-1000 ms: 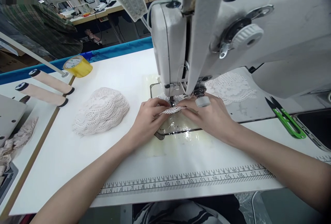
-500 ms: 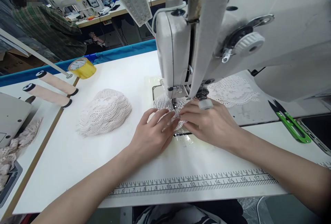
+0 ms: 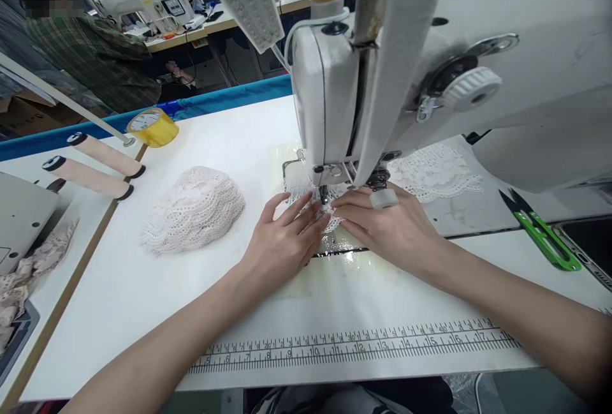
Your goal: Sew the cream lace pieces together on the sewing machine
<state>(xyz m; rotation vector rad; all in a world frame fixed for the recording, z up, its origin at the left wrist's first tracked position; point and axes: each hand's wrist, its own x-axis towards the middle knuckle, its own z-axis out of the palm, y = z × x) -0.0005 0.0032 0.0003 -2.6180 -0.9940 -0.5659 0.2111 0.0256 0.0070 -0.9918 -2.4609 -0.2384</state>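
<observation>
A piece of white lace [image 3: 333, 224] lies gathered under the presser foot [image 3: 324, 194] of a white sewing machine [image 3: 329, 101]. My left hand [image 3: 284, 242] is on the lace just left of the foot, its fingers bent and their tips closed on the edge. From the right, my right hand [image 3: 392, 226] pinches the same lace close to the needle, partly behind a white knob. Some of the lace is hidden by my fingers and the machine head. Another flat lace piece [image 3: 435, 171] lies beyond my right hand, under the machine arm.
A pile of lace [image 3: 196, 210] sits on the white table at left. Beyond it are thread cones [image 3: 90, 178] and a yellow tape roll [image 3: 153, 127]. Green thread snips [image 3: 545, 235] and a phone [image 3: 590, 245] lie at right. A person [image 3: 95, 57] sits at the back left.
The lace has shifted slightly under the foot, with less of it showing left of the needle. My fingers stay close to the foot. The view has moved a little.
</observation>
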